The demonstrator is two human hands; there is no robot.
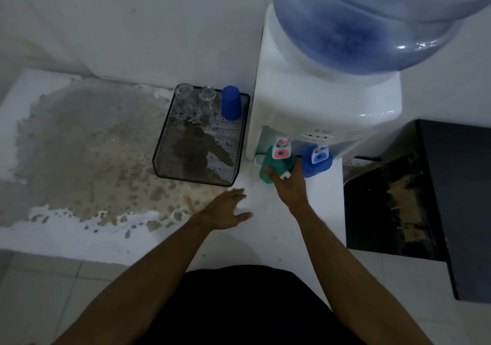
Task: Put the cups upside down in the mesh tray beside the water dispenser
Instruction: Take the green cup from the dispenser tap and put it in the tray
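Note:
A black mesh tray [170,156] sits on the counter left of the white water dispenser [318,105]. At its back stand two clear glasses [184,93] [207,96] and a blue cup [231,102], all upside down. My right hand [288,182] grips a green cup [275,167] under the dispenser's red tap [282,149]. Another blue cup [316,165] stands beneath the blue tap [320,154]. My left hand [228,209] rests flat on the counter in front of the tray, fingers spread, holding nothing.
The counter [265,238] is white with a large worn, stained patch [87,153] to the left. A big blue water bottle [377,17] tops the dispenser. A dark box-like object [451,185] stands at the right. A wall rises behind the tray.

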